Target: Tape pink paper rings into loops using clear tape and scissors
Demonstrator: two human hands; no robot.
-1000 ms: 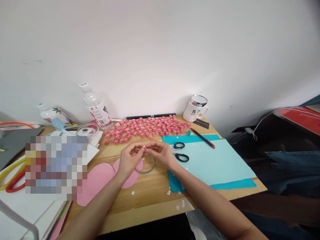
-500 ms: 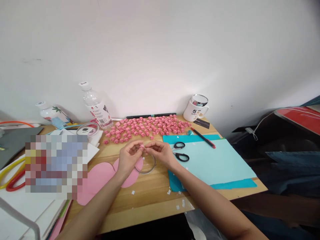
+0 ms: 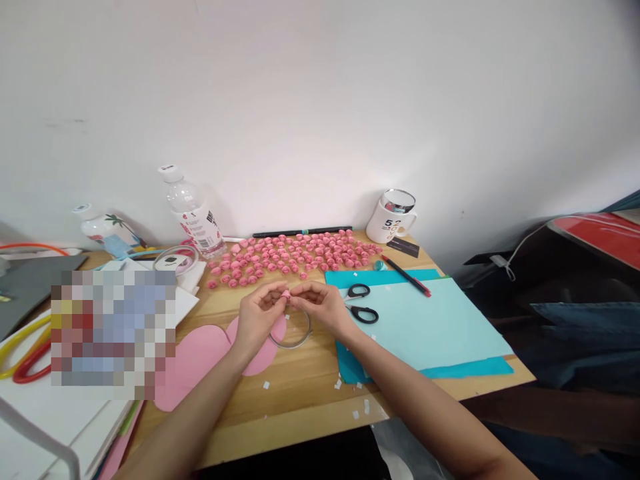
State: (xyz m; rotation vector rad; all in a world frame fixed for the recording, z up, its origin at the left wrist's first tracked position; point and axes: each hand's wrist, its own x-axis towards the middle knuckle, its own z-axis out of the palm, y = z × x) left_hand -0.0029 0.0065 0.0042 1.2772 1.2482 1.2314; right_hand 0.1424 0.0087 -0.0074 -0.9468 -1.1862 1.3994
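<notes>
Between the fingertips of both hands is a small pink rolled paper rose. My left hand pinches it from the left, and my right hand grips it from the right. Just below the hands lies a roll of tape, partly over pink paper circles. My left forearm covers part of those circles. Many finished pink paper roses spread over the table behind the hands. Black-handled scissors lie close to the right of my right hand, their blades partly hidden by it.
Light-blue paper sheets cover the right side, with a red-and-black pen on them. A white mug and a clear bottle stand near the wall. Papers pile up at left. Small white scraps dot the front edge.
The pink paper rose has turned slightly between my fingertips. Both hands stay in nearly the same place, and the other things have not moved.
</notes>
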